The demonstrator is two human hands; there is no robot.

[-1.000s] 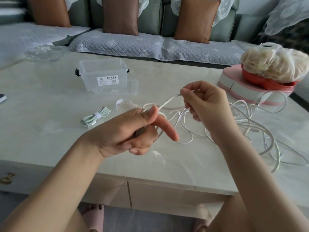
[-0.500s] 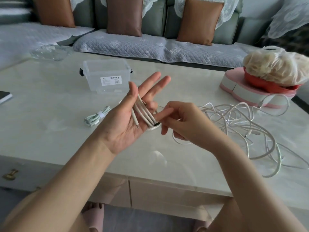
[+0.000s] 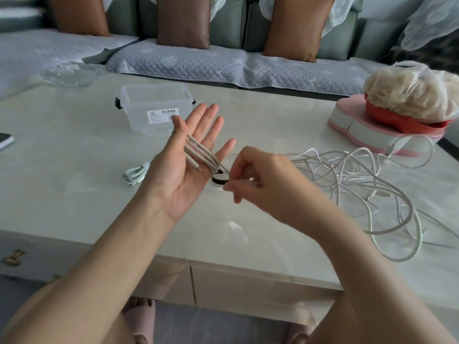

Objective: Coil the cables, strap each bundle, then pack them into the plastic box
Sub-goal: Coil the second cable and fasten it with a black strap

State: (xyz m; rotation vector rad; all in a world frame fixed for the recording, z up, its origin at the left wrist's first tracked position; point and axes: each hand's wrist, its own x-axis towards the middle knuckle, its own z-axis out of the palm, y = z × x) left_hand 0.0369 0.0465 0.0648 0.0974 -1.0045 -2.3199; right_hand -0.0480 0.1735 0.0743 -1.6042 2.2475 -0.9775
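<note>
1. Your left hand (image 3: 183, 167) is held palm up over the counter (image 3: 74, 194) with its fingers straight and spread. Several turns of the white cable (image 3: 198, 152) lie across the palm, passing between thumb and forefinger. One loose end points out over the palm.
2. Your right hand (image 3: 258, 180) pinches that same cable just beside the little-finger edge of the left hand.
3. The cable looks light, limp and smooth. Expect the turns to slide off straight fingers if the tension drops, so take hold close to the coil. When you lift the coil free, grip across the middle of all the turns at once.
4. The free length seems to run right into the tangle of loose cables (image 3: 360, 175) on the counter. It will likely snag, so draw it gently.
5. The clear plastic box (image 3: 154, 108) stands open beyond your left hand, and nothing shows inside it. Its lid seems to lie just in front.
6. One strapped bundle (image 3: 135, 173) rests on the counter left of your left hand, outside the box.
7. A small dark loop (image 3: 219, 181) sits under your right fingertips. I cannot tell whether it is a strap.
</note>
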